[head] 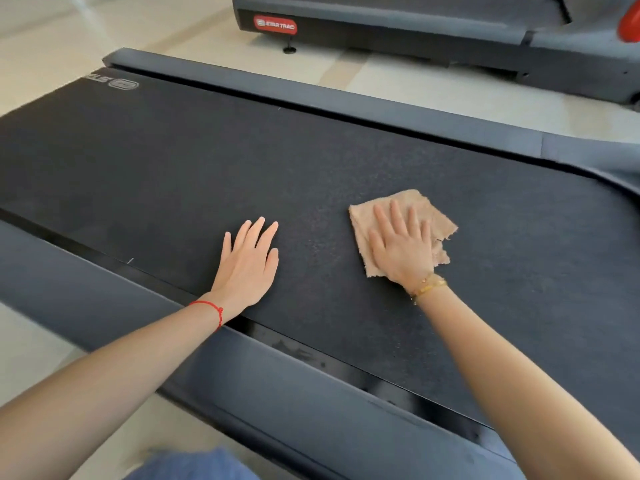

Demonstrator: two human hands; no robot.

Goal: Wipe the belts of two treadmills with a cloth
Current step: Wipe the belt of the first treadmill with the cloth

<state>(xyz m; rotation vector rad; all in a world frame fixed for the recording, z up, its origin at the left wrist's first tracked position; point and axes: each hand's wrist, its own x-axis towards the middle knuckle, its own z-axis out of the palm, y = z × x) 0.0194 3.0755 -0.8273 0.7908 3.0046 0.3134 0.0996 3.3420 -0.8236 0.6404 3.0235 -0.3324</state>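
The near treadmill's black belt (173,161) runs across the view from upper left to lower right. A tan cloth (420,206) lies flat on it at centre right. My right hand (401,247) presses down on the cloth with its fingers spread, palm flat. My left hand (247,265) rests flat on the bare belt to the left of the cloth, fingers apart, holding nothing. A second treadmill (398,32) stands beyond, at the top of the view, with only a strip of its belt (450,5) showing.
Grey side rails border the near belt, one on the far side (311,95) and one close to me (86,282). Pale floor (398,81) separates the two machines. A red object (630,24) shows at the top right edge. Blue fabric (194,465) is at the bottom.
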